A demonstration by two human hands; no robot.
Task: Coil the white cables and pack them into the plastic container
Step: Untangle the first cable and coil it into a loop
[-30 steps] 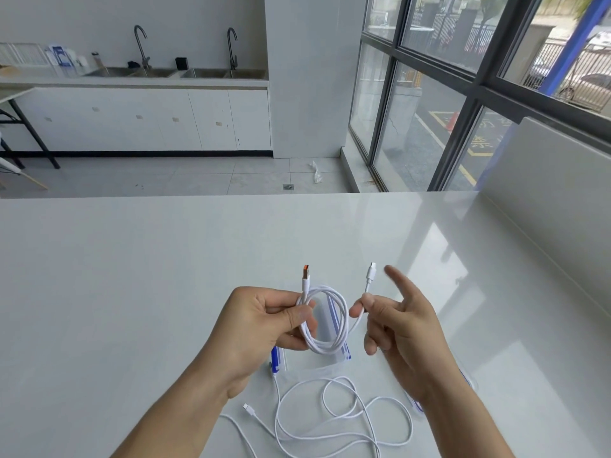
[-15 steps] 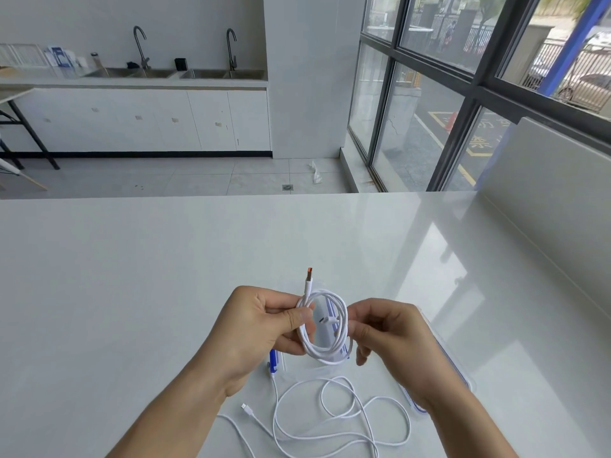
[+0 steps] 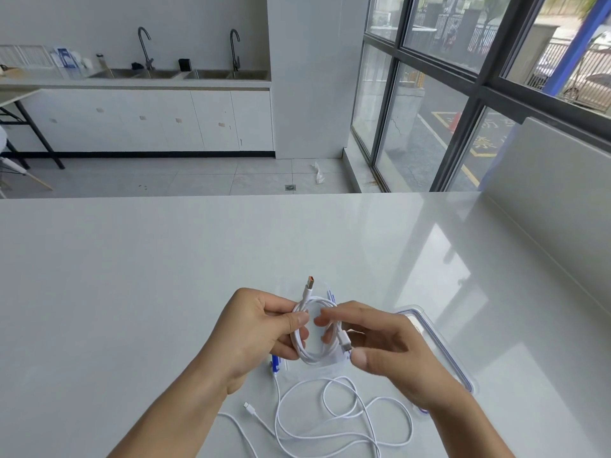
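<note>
Pinching the coiled white cable [image 3: 314, 353] in the left hand [image 3: 254, 332], thumb pressed on the near face of the loops at their left side, fingers curled behind; held up off the white table [image 3: 132, 292], in the air between both hands, right above the plastic container [image 3: 330, 365]; standing up from the top of the coil, an orange-tipped plug [image 3: 309, 282]; reaching into the coil from the other side with the right hand [image 3: 390, 352], fingers bent, two fingertips poking through the middle of the loop, thumb just beside the small plug [image 3: 345, 344] at the cable's other end; gripping that end between thumb and fingers, by the look of it, though blurred right at the thumb; down on the table, the container itself clear-walled, with a blue clip [image 3: 275, 364] showing at its left, mostly hidden behind hands and coil; just to its right, partly under the right wrist, a clear lid [image 3: 417, 308] lying flat, blue seal round its rim; nearer the body, a loose white cable [image 3: 344, 377] sprawled on the table in wide uncoiled loops, touching neither hand, its small connector [image 3: 247, 405] lying free at the left; past the table's far edge, tiled floor, white cabinets under a counter with two sinks [image 3: 208, 74] and tall taps, dark-framed windows [image 3: 426, 133] along the right
</note>
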